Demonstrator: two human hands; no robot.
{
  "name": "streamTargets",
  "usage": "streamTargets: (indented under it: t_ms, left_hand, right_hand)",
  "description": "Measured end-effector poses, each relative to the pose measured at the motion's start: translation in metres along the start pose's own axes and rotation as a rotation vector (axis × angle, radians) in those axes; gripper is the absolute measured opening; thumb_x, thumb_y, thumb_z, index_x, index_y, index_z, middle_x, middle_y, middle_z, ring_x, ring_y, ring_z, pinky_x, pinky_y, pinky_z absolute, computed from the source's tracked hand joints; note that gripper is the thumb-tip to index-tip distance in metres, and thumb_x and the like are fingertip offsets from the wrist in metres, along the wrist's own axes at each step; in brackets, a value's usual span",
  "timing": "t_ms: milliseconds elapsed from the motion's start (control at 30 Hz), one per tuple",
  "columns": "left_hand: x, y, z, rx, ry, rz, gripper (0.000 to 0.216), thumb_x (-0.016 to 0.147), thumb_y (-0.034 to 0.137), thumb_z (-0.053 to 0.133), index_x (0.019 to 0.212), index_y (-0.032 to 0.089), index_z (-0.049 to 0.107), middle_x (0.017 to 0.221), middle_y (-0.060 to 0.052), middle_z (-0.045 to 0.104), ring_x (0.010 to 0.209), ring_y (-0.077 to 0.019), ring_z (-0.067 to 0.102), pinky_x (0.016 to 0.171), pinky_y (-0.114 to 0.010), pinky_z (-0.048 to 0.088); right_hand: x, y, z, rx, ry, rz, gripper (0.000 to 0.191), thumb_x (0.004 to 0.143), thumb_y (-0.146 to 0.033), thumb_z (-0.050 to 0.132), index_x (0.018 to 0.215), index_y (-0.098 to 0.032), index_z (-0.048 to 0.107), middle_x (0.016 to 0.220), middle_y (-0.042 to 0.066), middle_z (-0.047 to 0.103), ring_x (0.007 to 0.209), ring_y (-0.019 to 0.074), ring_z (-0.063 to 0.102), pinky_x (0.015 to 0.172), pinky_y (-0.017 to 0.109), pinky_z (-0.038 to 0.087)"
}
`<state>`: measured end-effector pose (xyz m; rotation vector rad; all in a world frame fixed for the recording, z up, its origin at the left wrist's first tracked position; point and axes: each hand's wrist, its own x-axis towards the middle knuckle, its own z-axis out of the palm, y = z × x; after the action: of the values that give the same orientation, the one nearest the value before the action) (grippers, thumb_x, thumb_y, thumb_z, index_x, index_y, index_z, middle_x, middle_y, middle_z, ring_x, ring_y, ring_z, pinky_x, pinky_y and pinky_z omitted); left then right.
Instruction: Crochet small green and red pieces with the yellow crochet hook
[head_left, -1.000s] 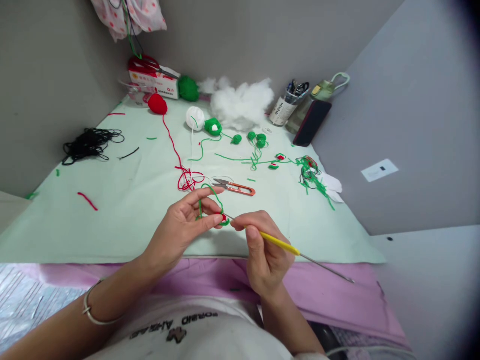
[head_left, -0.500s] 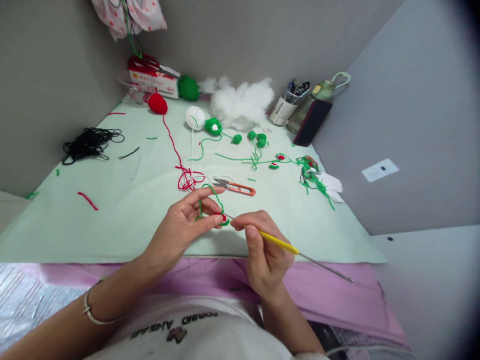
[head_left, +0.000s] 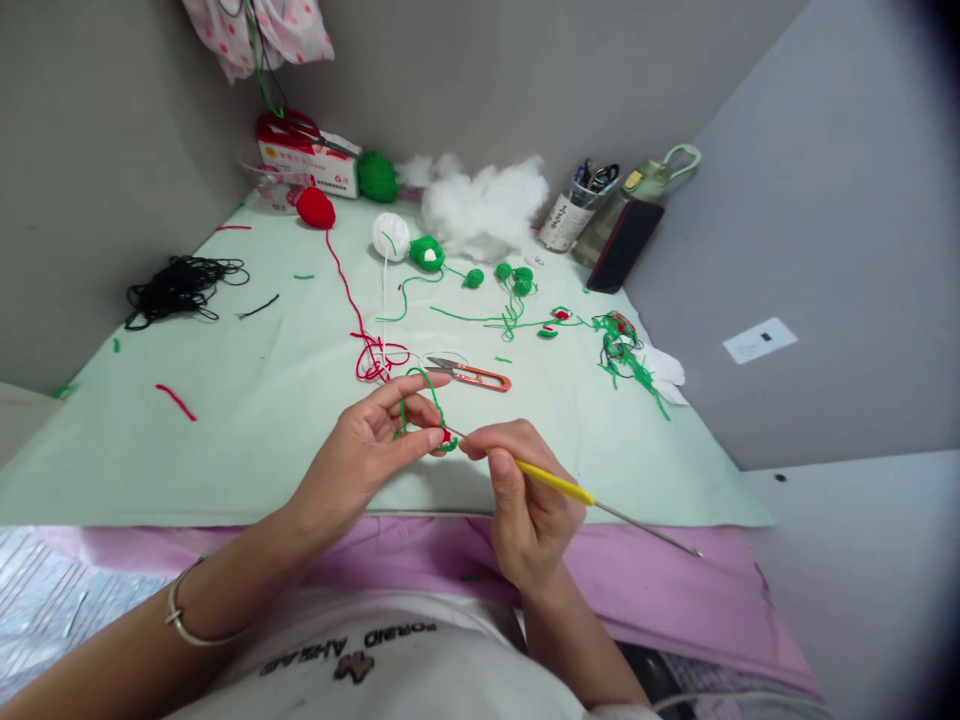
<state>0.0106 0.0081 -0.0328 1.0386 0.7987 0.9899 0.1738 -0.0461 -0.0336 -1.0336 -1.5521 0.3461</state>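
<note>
- Left hand [head_left: 367, 435]: thumb and fingers pinch a small crocheted piece [head_left: 448, 441], red and white with a green edge; a strand of green yarn [head_left: 431, 383] runs from it up to the raised index finger.
- Right hand [head_left: 532, 490]: grasps a crochet hook [head_left: 559, 483] by its yellow handle, pen-fashion, one metal end directed at the piece (the exact stitch is too small to make out), the other projecting down and to the right.
- Position of the piece: between the two hands, above the near part of the pale green tablecloth [head_left: 247, 430].
- Just beyond the left fingertips: orange-handled thread snips [head_left: 484, 378]; to their left, a loose tangle of red yarn [head_left: 371, 362].
- Mid-table: small green crocheted balls [head_left: 523, 285] with trailing ends, and a green piece with a white centre [head_left: 427, 254] beside a white yarn ball [head_left: 390, 237].
- Far side: a red yarn ball [head_left: 316, 208], a green yarn ball [head_left: 377, 176] and a heap of white stuffing [head_left: 487, 208].
- Periphery: at left, a skein of black yarn [head_left: 176, 290]; at far right, a pen cup [head_left: 565, 224], with a phone [head_left: 626, 247] leaning against a bottle [head_left: 647, 182].
</note>
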Motion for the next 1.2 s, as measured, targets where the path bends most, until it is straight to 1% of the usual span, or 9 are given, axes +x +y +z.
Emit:
streamTargets:
  t_ms: [167,267,367,433,600,733,867,1000,1200]
  left_hand:
    - [-0.001,0.001,0.001,-0.002,-0.015,-0.027,0.053,0.085,0.023,0.079,0.135,0.028,0.065,0.087,0.004,0.062,0.086,-0.0135,0.062,0.084,-0.027,0.050]
    - [-0.001,0.001,0.003,0.044,-0.014,-0.018,0.054,0.084,0.022,0.079,0.136,0.027,0.064,0.086,0.003,0.062,0.087,-0.0146,0.061,0.084,-0.028,0.050]
    - [0.000,0.002,0.006,0.073,-0.023,-0.019,0.057,0.084,0.020,0.077,0.139,0.026,0.061,0.085,0.003,0.063,0.087,-0.0150,0.061,0.085,-0.028,0.049]
    - [0.000,0.002,0.007,0.085,-0.020,-0.015,0.060,0.084,0.019,0.075,0.141,0.026,0.058,0.085,0.003,0.063,0.086,-0.0150,0.061,0.087,-0.029,0.049]
    - [0.002,0.001,0.009,0.136,0.006,-0.025,0.065,0.083,0.019,0.075,0.144,0.025,0.054,0.087,0.003,0.063,0.086,-0.0150,0.061,0.083,-0.028,0.049]
    - [0.002,0.002,0.009,0.096,-0.012,-0.057,0.067,0.082,0.021,0.076,0.145,0.024,0.052,0.086,0.003,0.063,0.084,-0.0155,0.063,0.079,-0.028,0.050]
    - [0.001,0.003,0.009,0.061,-0.009,-0.076,0.067,0.081,0.019,0.076,0.144,0.022,0.052,0.084,0.003,0.063,0.084,-0.0160,0.063,0.076,-0.028,0.051]
    - [0.001,0.003,0.009,0.040,-0.014,-0.074,0.068,0.081,0.020,0.077,0.144,0.022,0.052,0.083,0.003,0.063,0.084,-0.0159,0.062,0.074,-0.027,0.050]
    - [0.000,0.002,0.008,0.027,-0.014,-0.066,0.069,0.082,0.019,0.077,0.145,0.021,0.051,0.084,0.004,0.062,0.083,-0.0147,0.061,0.073,-0.026,0.049]
  right_hand:
    - [0.001,0.003,0.001,0.006,0.057,0.031,0.026,0.100,-0.011,0.053,0.110,-0.025,0.072,0.092,0.004,0.076,0.085,0.0181,0.069,0.074,0.035,0.054]
    - [0.006,0.008,0.004,0.045,0.045,0.143,0.025,0.101,-0.015,0.056,0.115,-0.028,0.072,0.095,0.003,0.076,0.085,0.0171,0.070,0.074,0.033,0.055]
    - [0.012,0.012,0.009,0.101,-0.015,0.254,0.011,0.095,-0.021,0.067,0.103,-0.027,0.074,0.094,0.001,0.075,0.086,0.0161,0.070,0.077,0.031,0.055]
    - [0.015,0.013,0.012,0.135,-0.043,0.308,0.008,0.089,-0.022,0.075,0.097,-0.026,0.073,0.094,0.000,0.074,0.086,0.0155,0.069,0.078,0.030,0.055]
    - [0.019,0.013,0.017,0.254,-0.021,0.451,0.004,0.087,-0.020,0.074,0.088,-0.023,0.071,0.085,-0.001,0.072,0.076,0.0136,0.068,0.071,0.027,0.055]
    - [0.024,0.019,0.018,0.442,0.009,0.599,0.011,0.080,-0.025,0.078,0.084,-0.022,0.069,0.076,-0.002,0.069,0.067,0.0126,0.064,0.062,0.026,0.054]
    - [0.027,0.025,0.020,0.590,0.015,0.668,0.017,0.075,-0.027,0.081,0.083,-0.021,0.068,0.076,-0.002,0.067,0.068,0.0118,0.062,0.063,0.025,0.054]
    - [0.028,0.024,0.022,0.639,0.043,0.728,0.020,0.072,-0.028,0.082,0.080,-0.020,0.066,0.074,-0.003,0.066,0.063,0.0103,0.060,0.061,0.024,0.052]
    - [0.029,0.020,0.026,0.667,0.096,0.750,0.021,0.069,-0.028,0.082,0.079,-0.020,0.066,0.072,-0.003,0.065,0.060,0.0095,0.058,0.059,0.024,0.050]
